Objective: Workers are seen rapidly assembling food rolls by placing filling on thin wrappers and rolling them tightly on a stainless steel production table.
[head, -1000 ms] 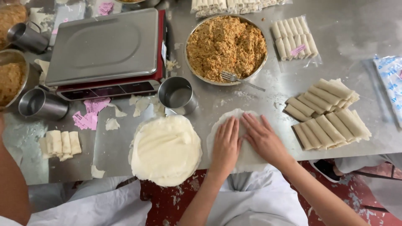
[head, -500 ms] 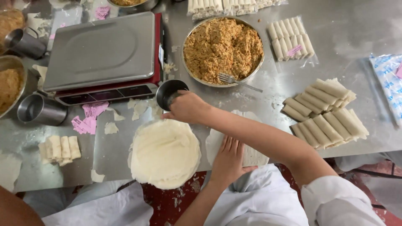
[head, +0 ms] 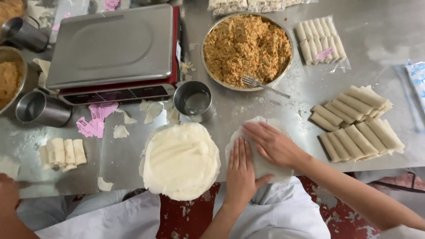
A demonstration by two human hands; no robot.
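Note:
A single thin white wrapper [head: 254,126] lies flat on the steel table [head: 265,106]. My left hand [head: 241,170] presses flat on its near side, fingers together. My right hand [head: 272,144] lies flat across its middle, fingers spread toward the left. A round stack of wrappers [head: 180,159] sits just left of my hands. A small steel cup [head: 193,98] with a little liquid stands behind the wrappers. A round pan of brown minced filling [head: 246,44] with a fork [head: 263,85] in it is farther back.
Finished rolls [head: 356,124] are piled at the right, more packed rolls [head: 319,42] at the back. A flat scale with a steel platform [head: 110,44] stands at the back left beside a steel mug [head: 42,108]. A few short rolls [head: 64,152] and another person's hand [head: 9,192] are at left.
My right hand has come back from the steel cup and now lies flat on the single wrapper beside my left hand.

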